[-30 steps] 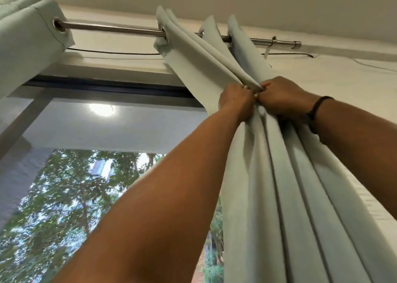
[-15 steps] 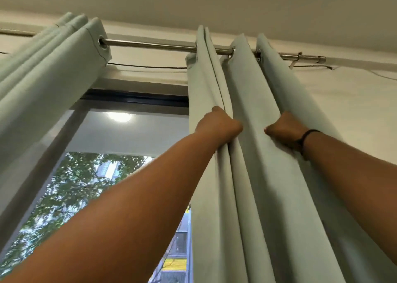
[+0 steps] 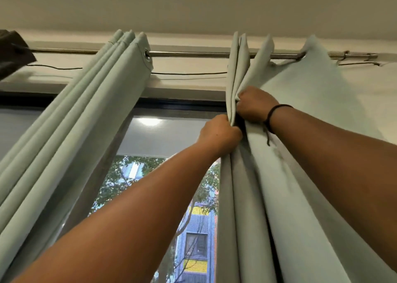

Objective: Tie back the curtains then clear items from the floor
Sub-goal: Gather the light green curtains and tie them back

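Observation:
A pale green right curtain [image 3: 279, 196] hangs in folds from a metal rod [image 3: 193, 54]. My left hand [image 3: 219, 134] is closed around its left folds, fist up against the cloth. Just above and to the right, my right hand [image 3: 254, 106], with a black cord on the wrist, pinches the same folds together. A second pale green left curtain [image 3: 86, 121] hangs bunched at the left end of the rod. The floor is out of view.
Between the two curtains is a window [image 3: 154, 196] with a mesh screen, trees and a building outside. A thin black wire [image 3: 189, 74] runs under the rod. A dark cloth [image 3: 12, 50] hangs at the top left. The ceiling is close above.
My hands were apart on separate folds half a second ago; now they are close together, gathering the right curtain's folds. The view has swung left and the curtain's right part is spread along the rod.

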Demonstrator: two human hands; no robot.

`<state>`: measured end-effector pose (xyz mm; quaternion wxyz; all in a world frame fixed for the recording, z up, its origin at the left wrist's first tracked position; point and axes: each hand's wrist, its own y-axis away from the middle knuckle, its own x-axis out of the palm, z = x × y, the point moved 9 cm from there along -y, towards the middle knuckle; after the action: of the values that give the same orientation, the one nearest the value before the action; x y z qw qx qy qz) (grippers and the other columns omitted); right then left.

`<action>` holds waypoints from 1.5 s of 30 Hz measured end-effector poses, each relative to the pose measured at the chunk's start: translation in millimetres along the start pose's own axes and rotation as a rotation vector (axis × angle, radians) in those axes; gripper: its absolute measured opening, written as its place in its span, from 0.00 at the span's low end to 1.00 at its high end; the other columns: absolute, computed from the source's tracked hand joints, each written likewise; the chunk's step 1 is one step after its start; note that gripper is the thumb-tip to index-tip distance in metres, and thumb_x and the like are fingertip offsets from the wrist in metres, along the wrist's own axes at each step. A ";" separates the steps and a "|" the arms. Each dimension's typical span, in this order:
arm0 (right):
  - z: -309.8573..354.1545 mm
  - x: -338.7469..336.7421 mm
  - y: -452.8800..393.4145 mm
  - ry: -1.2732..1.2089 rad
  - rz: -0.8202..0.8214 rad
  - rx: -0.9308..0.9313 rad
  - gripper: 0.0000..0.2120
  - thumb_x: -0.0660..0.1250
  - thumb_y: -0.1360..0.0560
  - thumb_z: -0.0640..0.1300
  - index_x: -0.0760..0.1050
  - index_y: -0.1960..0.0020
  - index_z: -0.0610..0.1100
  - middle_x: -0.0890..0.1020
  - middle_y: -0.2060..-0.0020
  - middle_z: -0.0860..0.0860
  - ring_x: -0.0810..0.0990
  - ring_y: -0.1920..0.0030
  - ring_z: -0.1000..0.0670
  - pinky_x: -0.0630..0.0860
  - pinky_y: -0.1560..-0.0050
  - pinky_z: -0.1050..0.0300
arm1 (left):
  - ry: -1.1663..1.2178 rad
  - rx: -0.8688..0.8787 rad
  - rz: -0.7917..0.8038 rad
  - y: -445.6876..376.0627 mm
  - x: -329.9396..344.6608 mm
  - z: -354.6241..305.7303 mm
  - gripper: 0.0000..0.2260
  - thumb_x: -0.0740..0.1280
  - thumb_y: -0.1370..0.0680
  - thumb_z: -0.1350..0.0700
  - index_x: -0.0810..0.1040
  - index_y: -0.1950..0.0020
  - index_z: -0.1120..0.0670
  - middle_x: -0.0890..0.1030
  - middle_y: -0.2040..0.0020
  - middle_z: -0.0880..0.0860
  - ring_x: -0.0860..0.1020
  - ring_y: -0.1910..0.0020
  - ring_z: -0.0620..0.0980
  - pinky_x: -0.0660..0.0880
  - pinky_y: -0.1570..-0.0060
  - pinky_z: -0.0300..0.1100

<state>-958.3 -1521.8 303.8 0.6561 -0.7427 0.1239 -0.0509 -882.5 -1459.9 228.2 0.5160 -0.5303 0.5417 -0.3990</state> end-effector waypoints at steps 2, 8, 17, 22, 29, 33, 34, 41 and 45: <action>6.3 -1.9 3.2 0.047 0.031 -0.038 0.13 0.58 0.23 0.39 0.77 0.47 0.34 0.77 0.44 0.37 0.76 0.44 0.38 0.70 0.50 0.55 | 0.033 -0.006 -0.034 -0.8 -0.3 -0.3 0.09 0.61 0.28 0.58 0.78 0.51 0.55 0.78 0.57 0.55 0.78 0.54 0.60 0.71 0.62 0.43; -50.2 -4.8 32.0 0.115 0.261 -0.078 0.15 0.60 0.22 0.40 0.70 0.68 0.41 0.74 0.61 0.41 0.72 0.60 0.44 0.61 0.69 0.56 | 0.228 -0.041 -0.104 -12.8 36.8 -33.4 0.11 0.60 0.24 0.56 0.73 0.46 0.60 0.76 0.52 0.57 0.71 0.58 0.53 0.60 0.70 0.43; -251.6 -48.6 74.4 0.320 0.135 0.455 0.31 0.67 0.32 0.65 0.71 0.38 0.45 0.73 0.38 0.42 0.71 0.42 0.40 0.69 0.45 0.48 | 0.121 -0.174 -0.048 -20.8 98.7 -56.0 0.46 0.68 0.32 0.33 0.53 0.26 0.58 0.67 0.28 0.60 0.68 0.32 0.61 0.68 0.37 0.51; -330.9 -50.0 97.3 -0.005 0.044 0.646 0.38 0.73 0.34 0.50 0.59 0.32 0.37 0.73 0.42 0.38 0.74 0.43 0.37 0.74 0.51 0.49 | 0.024 -0.151 -0.017 -16.0 126.7 -68.7 0.46 0.72 0.33 0.36 0.54 0.28 0.58 0.69 0.31 0.59 0.71 0.36 0.60 0.69 0.49 0.46; -285.6 -24.8 67.3 0.000 0.088 0.380 0.17 0.65 0.25 0.46 0.73 0.41 0.36 0.79 0.47 0.39 0.77 0.50 0.40 0.70 0.56 0.55 | 0.093 -0.130 -0.008 -15.0 122.3 -65.3 0.37 0.72 0.28 0.56 0.52 0.27 0.57 0.73 0.45 0.58 0.75 0.52 0.54 0.75 0.51 0.46; -250.6 5.9 43.5 0.034 0.162 0.332 0.14 0.59 0.23 0.40 0.73 0.40 0.34 0.77 0.42 0.38 0.77 0.44 0.39 0.72 0.49 0.55 | 0.158 -0.146 0.071 -3.6 118.2 -47.5 0.38 0.70 0.27 0.62 0.50 0.25 0.53 0.69 0.47 0.54 0.76 0.56 0.53 0.79 0.58 0.50; -240.0 14.7 39.5 0.028 0.184 0.332 0.14 0.59 0.23 0.39 0.72 0.40 0.34 0.77 0.42 0.38 0.77 0.44 0.39 0.72 0.50 0.54 | 0.176 -0.152 0.081 -0.4 114.7 -42.1 0.38 0.70 0.27 0.63 0.51 0.25 0.53 0.70 0.45 0.55 0.78 0.53 0.56 0.80 0.59 0.51; -137.8 39.0 4.1 -0.002 0.209 0.218 0.15 0.60 0.26 0.35 0.74 0.41 0.33 0.77 0.41 0.37 0.77 0.42 0.38 0.73 0.42 0.50 | 0.197 -0.079 0.133 23.6 75.8 -14.5 0.20 0.67 0.27 0.66 0.67 0.38 0.54 0.78 0.48 0.61 0.80 0.59 0.56 0.79 0.66 0.47; -36.5 30.8 -11.2 -0.096 0.144 -0.030 0.16 0.59 0.23 0.39 0.74 0.39 0.35 0.77 0.39 0.39 0.75 0.39 0.40 0.71 0.40 0.52 | 0.201 -0.052 0.034 21.8 38.7 8.5 0.12 0.66 0.27 0.67 0.74 0.48 0.54 0.81 0.54 0.60 0.78 0.63 0.55 0.76 0.68 0.43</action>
<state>-935.9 -1563.5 317.1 0.6522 -0.7430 0.1460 0.0341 -874.1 -1494.5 200.3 0.4518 -0.4918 0.6096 -0.4271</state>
